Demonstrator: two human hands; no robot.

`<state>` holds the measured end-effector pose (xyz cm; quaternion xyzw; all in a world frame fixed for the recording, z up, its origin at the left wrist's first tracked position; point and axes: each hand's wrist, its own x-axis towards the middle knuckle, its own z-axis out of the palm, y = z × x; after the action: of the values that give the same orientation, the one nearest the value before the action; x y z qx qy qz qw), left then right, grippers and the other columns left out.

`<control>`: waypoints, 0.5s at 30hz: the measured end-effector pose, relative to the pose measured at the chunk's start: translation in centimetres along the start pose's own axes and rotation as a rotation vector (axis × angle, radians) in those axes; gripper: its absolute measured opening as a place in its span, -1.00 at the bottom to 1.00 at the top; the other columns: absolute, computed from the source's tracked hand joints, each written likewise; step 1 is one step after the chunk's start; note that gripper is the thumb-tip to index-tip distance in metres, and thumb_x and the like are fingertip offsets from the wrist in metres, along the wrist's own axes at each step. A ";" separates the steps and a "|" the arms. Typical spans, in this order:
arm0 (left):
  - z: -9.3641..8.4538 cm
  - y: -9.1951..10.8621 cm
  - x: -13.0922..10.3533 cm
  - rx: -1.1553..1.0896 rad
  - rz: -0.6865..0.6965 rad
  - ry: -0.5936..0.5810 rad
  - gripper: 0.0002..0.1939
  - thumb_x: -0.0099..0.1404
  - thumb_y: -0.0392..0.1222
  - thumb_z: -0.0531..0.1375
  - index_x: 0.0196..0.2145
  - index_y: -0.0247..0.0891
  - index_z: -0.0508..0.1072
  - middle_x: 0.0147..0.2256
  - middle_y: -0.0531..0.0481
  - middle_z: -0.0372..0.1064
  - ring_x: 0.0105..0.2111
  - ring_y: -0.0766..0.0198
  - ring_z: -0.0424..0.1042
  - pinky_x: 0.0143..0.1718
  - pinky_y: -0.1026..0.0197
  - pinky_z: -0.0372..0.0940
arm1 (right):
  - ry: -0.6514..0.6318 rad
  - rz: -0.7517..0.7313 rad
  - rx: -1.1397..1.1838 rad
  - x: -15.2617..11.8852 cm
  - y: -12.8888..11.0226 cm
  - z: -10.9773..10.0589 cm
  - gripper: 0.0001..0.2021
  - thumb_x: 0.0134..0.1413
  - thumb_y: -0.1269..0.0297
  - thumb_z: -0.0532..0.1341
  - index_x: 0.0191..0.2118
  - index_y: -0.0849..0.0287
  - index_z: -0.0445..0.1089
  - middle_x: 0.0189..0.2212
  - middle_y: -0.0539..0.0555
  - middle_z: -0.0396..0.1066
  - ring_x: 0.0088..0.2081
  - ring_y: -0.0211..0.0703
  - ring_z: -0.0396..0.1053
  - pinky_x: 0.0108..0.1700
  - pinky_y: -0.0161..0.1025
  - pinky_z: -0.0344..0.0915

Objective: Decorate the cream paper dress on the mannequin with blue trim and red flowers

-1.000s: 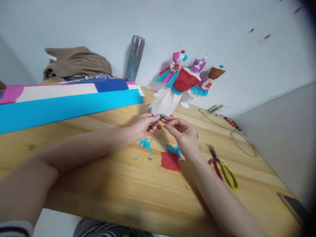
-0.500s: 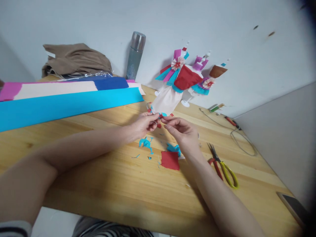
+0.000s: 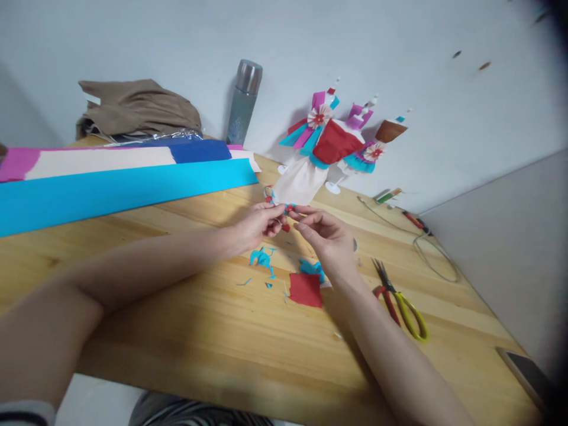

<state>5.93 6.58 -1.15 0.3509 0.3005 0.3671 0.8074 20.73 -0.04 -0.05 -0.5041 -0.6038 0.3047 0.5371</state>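
Your hands (image 3: 261, 225) (image 3: 331, 235): two. Before you: one long white skirt (image 3: 299, 180), two pleated rosettes (image 3: 319, 117) (image 3: 374, 152), one scissors pair (image 3: 389, 287), one red square (image 3: 305, 290), one flask (image 3: 244, 106).

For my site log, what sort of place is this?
Probably a small craft workspace: a wooden table against a wall holds scissors, blue scraps and miniature dress forms in colorful outfits.

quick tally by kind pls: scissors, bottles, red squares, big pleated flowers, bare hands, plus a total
Scissors: 1
Bottle: 1
Red square: 1
Big pleated flowers: 2
Bare hands: 2, left hand and right hand
Total: 7
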 end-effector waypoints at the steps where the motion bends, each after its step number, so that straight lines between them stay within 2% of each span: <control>1: 0.0 0.0 0.0 0.005 0.002 -0.002 -0.71 0.41 -0.25 0.13 -0.48 -0.34 0.42 -0.59 0.04 0.31 -0.68 0.50 0.15 -0.62 0.36 -0.05 | -0.006 -0.007 -0.008 0.0 0.0 0.0 -0.85 0.02 0.20 0.37 -0.43 0.09 0.43 -0.11 0.12 0.56 -0.05 -0.01 0.55 0.12 0.05 0.41; 8: -0.1 -0.4 0.3 0.015 0.013 0.000 -0.70 0.41 -0.24 0.12 -0.49 -0.35 0.41 -0.58 0.03 0.31 -0.68 0.50 0.14 -0.61 0.35 -0.07 | -0.013 -0.017 -0.017 -0.3 0.0 0.0 -0.89 0.01 0.23 0.35 -0.44 0.07 0.44 -0.17 0.09 0.58 -0.07 -0.04 0.55 0.07 0.01 0.44; 15: -0.1 -0.2 0.2 0.020 0.007 0.005 -0.70 0.41 -0.26 0.11 -0.49 -0.34 0.41 -0.57 0.01 0.32 -0.65 0.49 0.17 -0.60 0.37 -0.04 | 0.001 -0.082 -0.122 -0.5 0.0 0.1 -0.91 -0.03 0.31 0.34 -0.47 0.10 0.43 -0.17 0.13 0.58 -0.11 -0.02 0.56 -0.07 -0.04 0.48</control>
<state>6.01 6.65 -1.37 0.3589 0.3049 0.3676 0.8019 20.54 -0.49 -0.24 -0.5109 -0.6410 0.2447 0.5179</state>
